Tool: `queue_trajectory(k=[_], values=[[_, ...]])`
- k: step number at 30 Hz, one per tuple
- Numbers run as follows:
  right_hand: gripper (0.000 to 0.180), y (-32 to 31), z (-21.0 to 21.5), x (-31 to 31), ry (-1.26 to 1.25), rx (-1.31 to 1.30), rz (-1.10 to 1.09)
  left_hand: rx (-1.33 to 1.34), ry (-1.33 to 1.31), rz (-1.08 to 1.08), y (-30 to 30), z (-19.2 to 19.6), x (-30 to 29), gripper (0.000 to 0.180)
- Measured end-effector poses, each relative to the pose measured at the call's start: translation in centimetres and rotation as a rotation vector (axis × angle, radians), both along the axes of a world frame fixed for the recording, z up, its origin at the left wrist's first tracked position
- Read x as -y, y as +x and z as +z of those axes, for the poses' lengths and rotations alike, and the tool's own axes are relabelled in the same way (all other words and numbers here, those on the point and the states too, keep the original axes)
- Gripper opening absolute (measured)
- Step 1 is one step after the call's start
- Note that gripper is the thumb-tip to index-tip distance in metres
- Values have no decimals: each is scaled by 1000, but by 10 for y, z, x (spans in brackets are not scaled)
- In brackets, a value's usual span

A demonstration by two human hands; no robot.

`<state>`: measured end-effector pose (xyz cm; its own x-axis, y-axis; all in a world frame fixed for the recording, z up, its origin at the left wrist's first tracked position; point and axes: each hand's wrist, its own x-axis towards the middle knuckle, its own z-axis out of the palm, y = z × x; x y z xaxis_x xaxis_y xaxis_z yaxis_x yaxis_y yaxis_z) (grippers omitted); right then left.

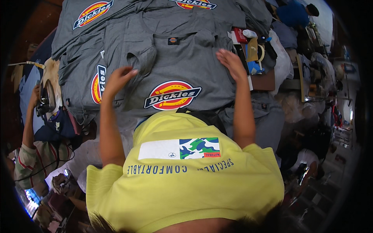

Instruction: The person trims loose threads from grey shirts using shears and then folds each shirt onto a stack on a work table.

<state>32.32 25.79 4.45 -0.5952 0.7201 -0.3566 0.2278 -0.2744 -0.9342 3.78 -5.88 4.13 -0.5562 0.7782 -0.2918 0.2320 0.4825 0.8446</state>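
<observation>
Left hand loosely half-open, right hand wider with fingers extended, neither of the 2 visibly gripping, and the grey T-shirt lies between them atop other grey shirts, so a tug catching the layer beneath could ruck it!

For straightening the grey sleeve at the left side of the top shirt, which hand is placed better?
Probably the left hand: its fingers are beside that grey sleeve, and it appears empty. The right hand is at the opposite side of the shirt, farther away.
</observation>
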Motion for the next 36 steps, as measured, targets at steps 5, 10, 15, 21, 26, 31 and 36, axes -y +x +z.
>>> queue_trajectory(k=[5, 10, 15, 21, 26, 31, 36], values=[[54, -67, -18, -18, -492, -255, -118, 329, 88, 153, 14, -19, -78, 52], [40, -24, 37, 16, -635, -452, 226, 1450, 922, 181, 12, 13, 11, 31], [39, 121, 79, 50, -205, -774, 11, 563, 46, 491, 11, 62, 136, 42], [50, 112, 137, 60, -190, -1219, 552, 516, 892, 343, 11, 74, 235, 49], [57, 67, 136, 31, -520, -1149, 536, 756, 1372, -116, -31, 99, 144, 57], [66, -54, 74, -65, -482, -565, 87, 1194, 1117, -278, -129, 35, -8, 42], [65, -76, -25, -103, -381, 33, 59, 479, 265, 431, -142, -47, -70, 45]])
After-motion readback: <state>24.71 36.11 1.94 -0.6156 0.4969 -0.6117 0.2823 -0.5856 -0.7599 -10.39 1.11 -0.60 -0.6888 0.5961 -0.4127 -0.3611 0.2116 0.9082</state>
